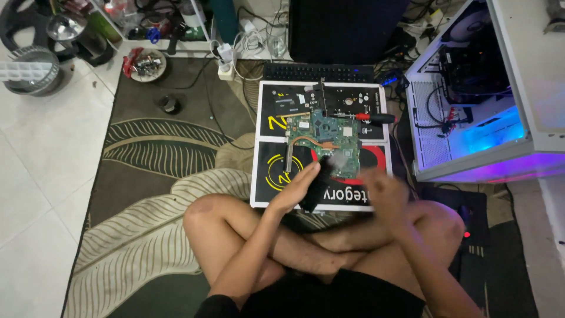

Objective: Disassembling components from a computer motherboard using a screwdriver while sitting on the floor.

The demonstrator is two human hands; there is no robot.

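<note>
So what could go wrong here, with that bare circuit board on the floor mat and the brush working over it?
The left hand holds a dark brush at the green circuit board; a hard stroke might snag small parts. The right hand is blurred, so a quick move could knock the board. The red-handled screwdriver lies beside it and might roll on.

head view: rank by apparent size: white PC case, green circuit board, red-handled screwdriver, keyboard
1. White PC case
2. Keyboard and green circuit board: long and thin versus compact, too close to rank
3. Red-handled screwdriver, clearly smallest
</note>
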